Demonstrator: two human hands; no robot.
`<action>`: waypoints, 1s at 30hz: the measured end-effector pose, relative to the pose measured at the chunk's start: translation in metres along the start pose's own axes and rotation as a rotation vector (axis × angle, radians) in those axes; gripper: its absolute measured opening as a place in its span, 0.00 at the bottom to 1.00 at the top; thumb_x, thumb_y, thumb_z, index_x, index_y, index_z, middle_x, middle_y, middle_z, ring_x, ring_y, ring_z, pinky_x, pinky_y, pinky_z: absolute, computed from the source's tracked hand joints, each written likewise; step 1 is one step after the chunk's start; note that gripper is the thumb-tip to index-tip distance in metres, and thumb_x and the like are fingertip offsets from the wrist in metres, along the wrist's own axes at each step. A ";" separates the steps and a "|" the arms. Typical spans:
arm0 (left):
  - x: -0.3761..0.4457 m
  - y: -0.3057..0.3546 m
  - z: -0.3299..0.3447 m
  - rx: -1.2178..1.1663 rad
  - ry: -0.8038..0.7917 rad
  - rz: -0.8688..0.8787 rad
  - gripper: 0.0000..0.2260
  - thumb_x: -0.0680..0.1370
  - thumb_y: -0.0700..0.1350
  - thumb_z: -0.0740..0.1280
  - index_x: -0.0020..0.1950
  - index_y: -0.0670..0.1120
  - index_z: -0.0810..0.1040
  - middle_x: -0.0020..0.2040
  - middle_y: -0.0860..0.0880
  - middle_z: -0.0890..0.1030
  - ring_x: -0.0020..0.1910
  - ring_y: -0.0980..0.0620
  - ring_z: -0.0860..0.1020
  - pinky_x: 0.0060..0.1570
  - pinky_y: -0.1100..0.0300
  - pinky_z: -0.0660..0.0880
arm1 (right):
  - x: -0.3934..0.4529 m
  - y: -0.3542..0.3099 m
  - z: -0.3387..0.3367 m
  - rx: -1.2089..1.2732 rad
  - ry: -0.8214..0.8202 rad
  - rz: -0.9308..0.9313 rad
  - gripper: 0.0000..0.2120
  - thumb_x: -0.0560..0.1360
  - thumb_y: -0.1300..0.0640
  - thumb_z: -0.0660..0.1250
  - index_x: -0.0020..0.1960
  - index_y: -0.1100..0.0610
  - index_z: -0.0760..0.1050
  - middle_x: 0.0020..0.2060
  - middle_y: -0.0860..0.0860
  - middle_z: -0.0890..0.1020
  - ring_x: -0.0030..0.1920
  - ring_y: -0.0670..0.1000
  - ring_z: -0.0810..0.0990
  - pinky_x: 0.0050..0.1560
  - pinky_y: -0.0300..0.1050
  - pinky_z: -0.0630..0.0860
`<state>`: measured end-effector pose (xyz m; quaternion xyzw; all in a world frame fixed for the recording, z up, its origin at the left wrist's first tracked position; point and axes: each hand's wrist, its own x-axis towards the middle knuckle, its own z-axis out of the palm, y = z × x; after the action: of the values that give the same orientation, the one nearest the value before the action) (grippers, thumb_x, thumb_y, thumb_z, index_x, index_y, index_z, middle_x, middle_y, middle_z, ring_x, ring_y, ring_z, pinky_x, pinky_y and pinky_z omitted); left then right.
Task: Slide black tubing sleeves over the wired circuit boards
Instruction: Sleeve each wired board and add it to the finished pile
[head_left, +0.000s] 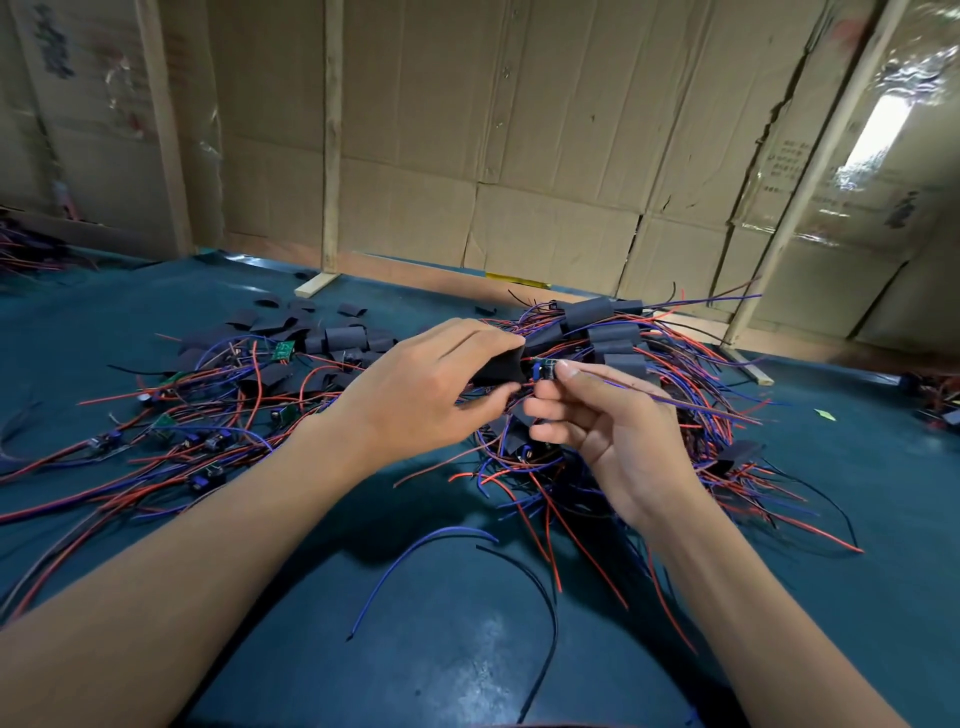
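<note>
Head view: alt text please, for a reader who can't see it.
A person's left hand pinches a black tubing sleeve while the right hand holds a wired circuit board at its opening. Loose sleeves, unsleeved boards and red, blue and black wires cover the teal table.

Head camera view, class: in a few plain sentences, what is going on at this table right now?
A person is sleeving wired circuit boards. The left hand pinches a black tubing sleeve; the right hand holds a small circuit board by its wires at the sleeve's mouth, not yet inside. Loose sleeves and bare boards lie to the left on the green table; sleeved ones are piled behind the hands.
</note>
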<state>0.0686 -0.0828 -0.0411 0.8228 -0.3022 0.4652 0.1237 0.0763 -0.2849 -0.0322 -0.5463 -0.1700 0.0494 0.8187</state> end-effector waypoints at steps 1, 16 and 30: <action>0.000 0.000 0.000 0.002 -0.001 0.004 0.16 0.78 0.44 0.71 0.63 0.36 0.79 0.57 0.43 0.82 0.56 0.45 0.81 0.60 0.54 0.76 | 0.000 0.000 0.000 -0.002 -0.002 0.009 0.04 0.68 0.60 0.72 0.41 0.60 0.85 0.38 0.63 0.84 0.37 0.58 0.86 0.31 0.45 0.81; -0.002 0.004 0.004 -0.047 -0.012 0.026 0.16 0.77 0.42 0.70 0.62 0.36 0.79 0.56 0.42 0.82 0.55 0.44 0.81 0.59 0.53 0.76 | 0.001 0.000 0.001 0.008 -0.020 0.045 0.11 0.69 0.59 0.72 0.47 0.65 0.78 0.35 0.59 0.84 0.33 0.54 0.85 0.30 0.43 0.81; -0.007 0.001 0.004 -0.099 0.005 -0.042 0.16 0.77 0.43 0.72 0.63 0.38 0.79 0.57 0.44 0.81 0.55 0.47 0.80 0.58 0.55 0.77 | 0.000 0.006 0.005 -0.039 -0.014 0.051 0.06 0.78 0.63 0.68 0.49 0.66 0.76 0.37 0.61 0.83 0.36 0.57 0.85 0.32 0.45 0.81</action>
<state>0.0685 -0.0832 -0.0492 0.8206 -0.3071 0.4493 0.1747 0.0756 -0.2786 -0.0355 -0.5661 -0.1625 0.0709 0.8051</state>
